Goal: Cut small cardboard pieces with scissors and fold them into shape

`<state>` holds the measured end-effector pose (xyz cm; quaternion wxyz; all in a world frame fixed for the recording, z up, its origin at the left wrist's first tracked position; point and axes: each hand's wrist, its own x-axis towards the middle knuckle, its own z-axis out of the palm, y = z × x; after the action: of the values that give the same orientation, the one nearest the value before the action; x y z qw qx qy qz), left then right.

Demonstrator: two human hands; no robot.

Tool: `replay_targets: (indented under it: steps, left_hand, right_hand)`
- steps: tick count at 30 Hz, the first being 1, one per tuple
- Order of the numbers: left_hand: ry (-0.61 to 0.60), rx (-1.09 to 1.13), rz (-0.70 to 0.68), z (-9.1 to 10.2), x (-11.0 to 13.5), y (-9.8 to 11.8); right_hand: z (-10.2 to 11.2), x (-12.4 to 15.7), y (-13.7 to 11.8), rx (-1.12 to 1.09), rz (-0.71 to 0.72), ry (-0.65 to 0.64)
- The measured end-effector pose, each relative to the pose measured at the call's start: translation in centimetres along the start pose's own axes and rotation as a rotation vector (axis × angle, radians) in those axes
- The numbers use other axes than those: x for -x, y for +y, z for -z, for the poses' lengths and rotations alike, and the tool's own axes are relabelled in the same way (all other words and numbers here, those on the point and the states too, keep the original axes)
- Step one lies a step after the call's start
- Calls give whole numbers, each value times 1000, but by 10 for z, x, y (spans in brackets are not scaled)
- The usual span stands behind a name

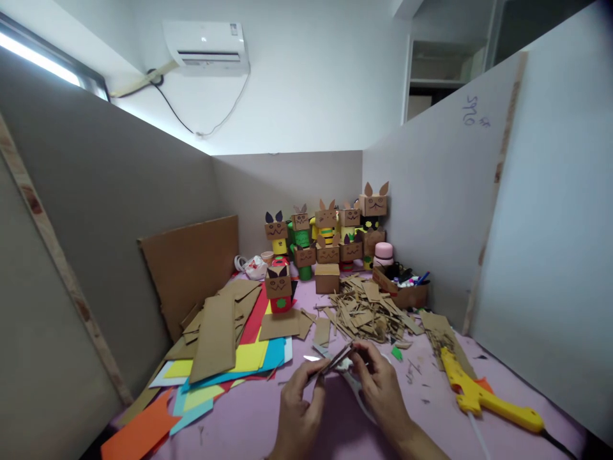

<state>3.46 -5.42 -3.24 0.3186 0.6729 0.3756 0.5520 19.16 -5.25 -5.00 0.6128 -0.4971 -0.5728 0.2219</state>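
Above the front of the table, my left hand (306,399) and my right hand (378,383) pinch the two ends of a thin, dark cardboard piece (336,361), seen nearly edge-on. Its outline is partly hidden by my fingers. Under my hands lie scissors (355,386) with pale handles, their blades apart and pointing away to the left. Just beyond, a small cardboard piece (322,332) rests on the cloth. A cardboard figure (278,284) with dark ears and a red body stands farther back, beside a plain cardboard box (327,279).
Cardboard scraps (368,313) are heaped right of centre. Coloured paper (249,358) and cardboard sheets (215,332) pile up at left. A yellow glue gun (493,399) lies at right, near a box of pens (409,291). Several cardboard figures (326,220) stand behind; partitions enclose the table.
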Motion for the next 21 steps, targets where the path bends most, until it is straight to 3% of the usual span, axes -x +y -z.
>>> replay_targets:
  steps: [16, 21]
  left_hand:
    - [-66, 76, 89, -3, 0, 5]
    - [-57, 205, 180, -7, -1, 1]
  right_hand:
    - [0, 3, -4, 32, 53, 29]
    - [-1, 0, 1, -38, -50, 196]
